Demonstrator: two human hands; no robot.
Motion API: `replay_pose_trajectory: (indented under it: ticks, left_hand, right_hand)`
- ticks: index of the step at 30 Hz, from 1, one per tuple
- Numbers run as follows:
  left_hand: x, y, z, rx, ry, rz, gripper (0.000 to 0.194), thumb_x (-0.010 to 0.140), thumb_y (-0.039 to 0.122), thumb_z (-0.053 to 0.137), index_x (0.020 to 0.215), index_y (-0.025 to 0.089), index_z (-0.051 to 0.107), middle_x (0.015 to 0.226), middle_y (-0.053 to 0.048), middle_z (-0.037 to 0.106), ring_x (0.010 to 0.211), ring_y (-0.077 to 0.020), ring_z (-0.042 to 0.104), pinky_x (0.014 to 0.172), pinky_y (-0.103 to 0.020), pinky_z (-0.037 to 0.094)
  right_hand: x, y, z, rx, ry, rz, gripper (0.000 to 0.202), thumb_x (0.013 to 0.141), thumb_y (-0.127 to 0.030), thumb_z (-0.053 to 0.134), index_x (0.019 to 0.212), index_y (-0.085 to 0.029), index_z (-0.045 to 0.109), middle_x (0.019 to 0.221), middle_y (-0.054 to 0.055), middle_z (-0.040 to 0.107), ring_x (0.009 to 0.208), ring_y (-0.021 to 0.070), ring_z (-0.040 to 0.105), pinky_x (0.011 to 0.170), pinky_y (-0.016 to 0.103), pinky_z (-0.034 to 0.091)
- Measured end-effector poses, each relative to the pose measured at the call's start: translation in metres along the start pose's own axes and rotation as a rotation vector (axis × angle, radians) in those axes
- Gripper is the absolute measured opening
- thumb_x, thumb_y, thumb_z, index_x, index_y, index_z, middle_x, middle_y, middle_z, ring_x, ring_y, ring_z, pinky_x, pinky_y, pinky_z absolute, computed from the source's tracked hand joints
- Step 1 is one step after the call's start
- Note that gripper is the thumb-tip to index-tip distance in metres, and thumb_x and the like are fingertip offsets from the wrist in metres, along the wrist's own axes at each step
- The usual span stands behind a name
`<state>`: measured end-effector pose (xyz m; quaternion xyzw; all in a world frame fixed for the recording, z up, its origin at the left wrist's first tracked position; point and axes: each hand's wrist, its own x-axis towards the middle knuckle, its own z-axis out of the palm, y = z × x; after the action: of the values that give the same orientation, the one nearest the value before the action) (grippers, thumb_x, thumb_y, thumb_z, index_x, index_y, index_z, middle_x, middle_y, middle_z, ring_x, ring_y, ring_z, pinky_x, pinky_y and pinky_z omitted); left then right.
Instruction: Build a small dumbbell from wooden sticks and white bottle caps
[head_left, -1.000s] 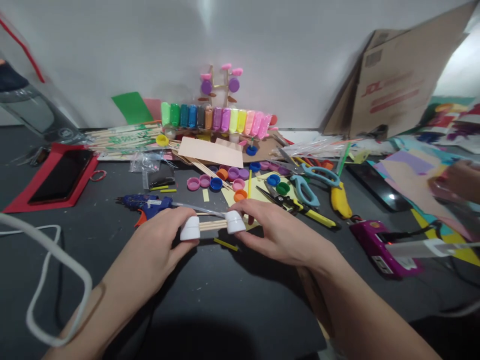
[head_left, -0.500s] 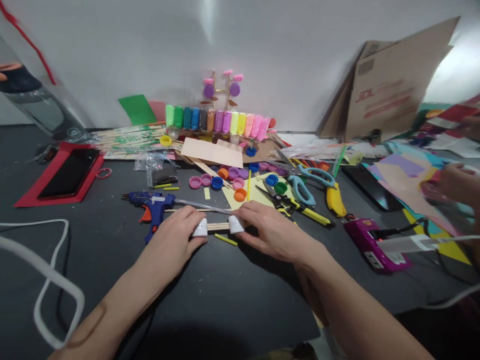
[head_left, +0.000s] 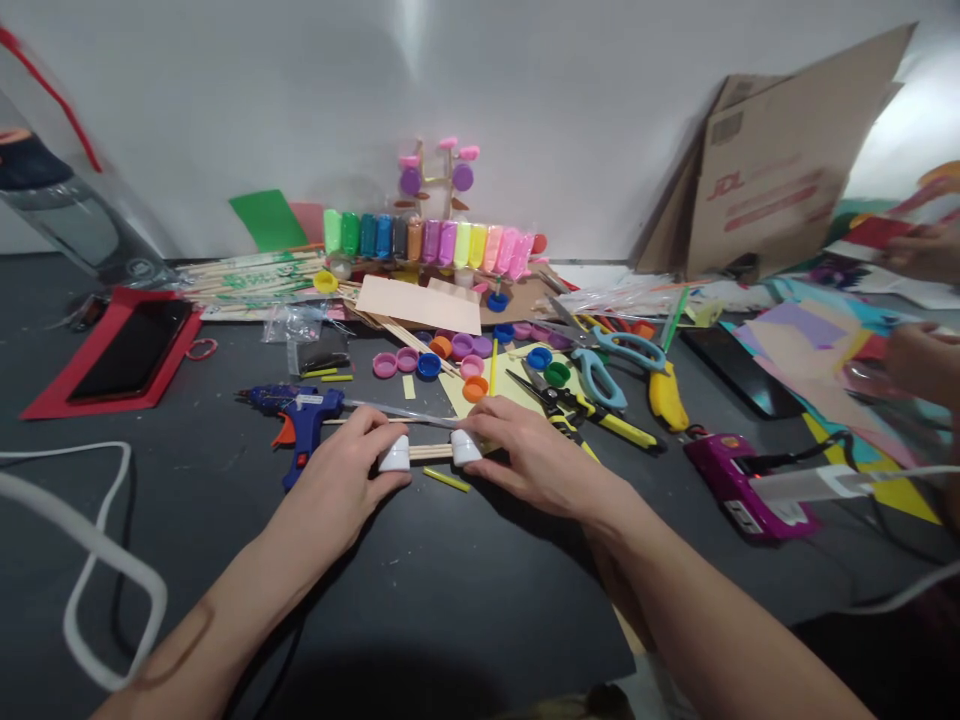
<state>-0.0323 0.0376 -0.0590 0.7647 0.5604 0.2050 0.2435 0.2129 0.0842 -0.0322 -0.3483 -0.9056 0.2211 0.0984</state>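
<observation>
My left hand (head_left: 352,462) is closed round a pair of white caps (head_left: 395,454) set rim to rim. More white caps (head_left: 466,447) are pinched by my right hand (head_left: 525,452). Several thin wooden sticks (head_left: 431,452) run side by side between the two sets of caps, and their ends are hidden. Just in front of the sticks lies a short yellow-green stick (head_left: 447,480). Behind my left hand rests a blue glue gun (head_left: 306,410) with an orange trigger and a clear glue stick (head_left: 401,409) reaching to the right.
Coloured bottle caps (head_left: 428,366), yellow-handled pliers (head_left: 622,428), blue-handled scissors (head_left: 600,380) and a yellow cutter (head_left: 667,398) lie beyond my hands. A purple power strip (head_left: 739,485) is at right, near another person's hand (head_left: 926,365). A white cable (head_left: 97,545) loops at left.
My hands keep the same grip on the white caps, and the sticks stay between them. The view has shifted slightly. At right, the other person's hands have moved.
</observation>
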Motion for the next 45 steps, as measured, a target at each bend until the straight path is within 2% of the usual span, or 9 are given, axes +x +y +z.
replay_pose_trajectory:
  ticks: [8, 26, 35, 38, 45]
  left_hand:
    - [-0.001, 0.007, -0.004, -0.046, -0.003, -0.053, 0.029, 0.092, 0.022, 0.057, 0.121, 0.021, 0.063, 0.117, -0.006, 0.059, 0.106, -0.0235, 0.063, 0.094, -0.040, 0.049]
    - [0.000, 0.002, -0.003, -0.064, 0.004, -0.045, 0.032, 0.091, 0.026, 0.059, 0.122, 0.023, 0.065, 0.117, -0.007, 0.061, 0.106, -0.0248, 0.063, 0.092, -0.040, 0.050]
    - [-0.015, 0.026, -0.016, 0.007, 0.043, -0.036, 0.029, 0.093, 0.024, 0.058, 0.121, 0.020, 0.063, 0.117, -0.006, 0.059, 0.104, -0.0239, 0.061, 0.090, -0.038, 0.048]
    - [-0.017, 0.031, -0.016, 0.007, 0.012, -0.061, 0.026, 0.093, 0.021, 0.057, 0.118, 0.019, 0.063, 0.116, -0.007, 0.058, 0.103, -0.0238, 0.062, 0.088, -0.038, 0.047]
    - [-0.019, 0.040, -0.005, -0.003, -0.184, -0.091, 0.024, 0.092, 0.017, 0.058, 0.115, 0.019, 0.064, 0.111, -0.006, 0.058, 0.095, -0.0231, 0.062, 0.085, -0.038, 0.046]
  right_hand:
    - [0.000, 0.000, 0.000, 0.055, 0.054, 0.027, 0.018, 0.094, -0.023, 0.065, 0.112, -0.017, 0.063, 0.109, 0.011, 0.062, 0.103, 0.0260, 0.058, 0.089, 0.042, 0.049]
    - [-0.001, 0.004, 0.004, 0.118, 0.112, 0.034, 0.026, 0.092, -0.020, 0.068, 0.118, -0.020, 0.065, 0.109, 0.009, 0.061, 0.104, 0.0248, 0.059, 0.089, 0.040, 0.051]
    - [-0.010, -0.011, -0.010, 0.173, 0.135, 0.027, 0.027, 0.093, -0.018, 0.067, 0.119, -0.022, 0.064, 0.115, 0.008, 0.060, 0.109, 0.0234, 0.059, 0.095, 0.039, 0.048]
    - [-0.016, -0.017, -0.011, 0.174, 0.121, 0.037, 0.024, 0.093, -0.019, 0.066, 0.117, -0.021, 0.064, 0.114, 0.008, 0.060, 0.107, 0.0232, 0.059, 0.093, 0.038, 0.049]
    - [-0.042, -0.017, 0.004, 0.185, 0.117, 0.099, 0.023, 0.093, -0.020, 0.066, 0.116, -0.022, 0.064, 0.115, 0.009, 0.061, 0.107, 0.0238, 0.060, 0.093, 0.039, 0.050]
